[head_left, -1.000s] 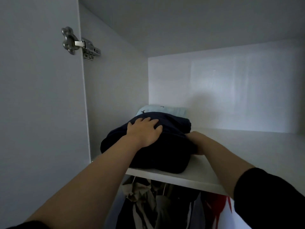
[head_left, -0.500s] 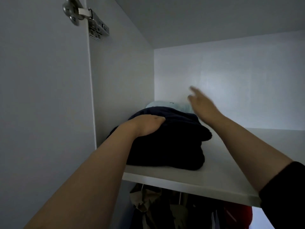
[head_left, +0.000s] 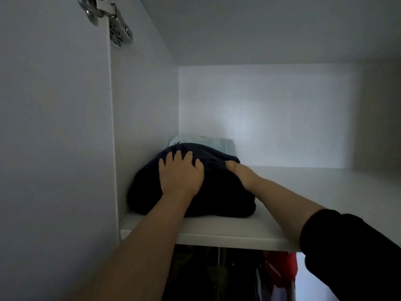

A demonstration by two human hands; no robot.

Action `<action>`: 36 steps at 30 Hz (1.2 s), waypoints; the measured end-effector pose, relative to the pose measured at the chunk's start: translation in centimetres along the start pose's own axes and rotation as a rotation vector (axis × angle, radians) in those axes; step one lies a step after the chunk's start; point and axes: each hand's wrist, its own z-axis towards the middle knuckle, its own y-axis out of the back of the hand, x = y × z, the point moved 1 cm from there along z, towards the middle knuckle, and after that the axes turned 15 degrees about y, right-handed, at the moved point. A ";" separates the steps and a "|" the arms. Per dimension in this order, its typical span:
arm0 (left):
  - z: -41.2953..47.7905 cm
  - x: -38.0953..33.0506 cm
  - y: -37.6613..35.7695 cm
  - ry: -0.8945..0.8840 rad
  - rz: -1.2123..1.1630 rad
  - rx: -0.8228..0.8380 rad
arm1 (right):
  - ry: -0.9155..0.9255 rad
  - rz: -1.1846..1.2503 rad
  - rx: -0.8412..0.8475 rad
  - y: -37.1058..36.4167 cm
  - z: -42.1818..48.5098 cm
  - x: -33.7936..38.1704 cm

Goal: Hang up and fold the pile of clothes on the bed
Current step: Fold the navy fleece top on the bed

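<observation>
On the shelf (head_left: 217, 233), at its left end close to the left side wall, sits a folded garment (head_left: 217, 196). A second folded garment (head_left: 217, 144) lies directly behind it, touching, near the back wall. The left hand (head_left: 180, 174) lies flat on top of the front one; the right hand (head_left: 240, 172) is against its right side, fingers buried in cloth. A hinge (head_left: 108, 16) is top left on the door (head_left: 54, 127). Hanging clothes (head_left: 217, 274) are under the shelf.

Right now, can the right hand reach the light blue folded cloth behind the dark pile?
Probably yes. The right hand rests against the dark navy folded garment; the light blue folded cloth lies just behind, with bare white shelf alongside.
</observation>
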 end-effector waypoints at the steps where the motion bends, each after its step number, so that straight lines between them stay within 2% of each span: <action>1: -0.1 -0.1 0.4 -0.003 0.006 -0.008 | -0.021 -0.034 -0.029 0.0 -0.5 0.0; 4: -0.8 -1.2 1.6 -0.082 0.008 0.041 | -0.066 -0.086 -0.124 0.5 -3.3 -0.3; 8: -4.9 -5.3 2.9 -0.399 0.013 0.179 | -0.238 -0.291 -0.167 2.9 -10.5 -1.6; 14: -15.1 -12.3 5.0 -0.754 -0.140 0.319 | -0.458 -0.580 -0.301 9.3 -25.8 -1.9; 18: -25.1 -18.1 6.9 -0.961 -0.302 0.308 | -0.563 -0.766 -0.359 13.2 -38.7 0.6; 21: -35.0 -22.9 9.7 -1.093 -0.408 0.320 | -0.637 -0.948 -0.326 16.3 -50.1 4.0; 25: -49.7 -27.0 14.6 -1.239 -0.536 0.356 | -0.801 -1.047 -0.359 19.5 -66.2 10.5; 31: -72.1 -29.3 23.3 -1.494 -0.746 0.492 | -1.201 -1.021 -0.361 18.8 -89.5 22.3; 36: -89.4 -29.1 30.4 -1.708 -0.833 0.623 | -1.494 -1.022 -0.353 16.7 -104.5 32.3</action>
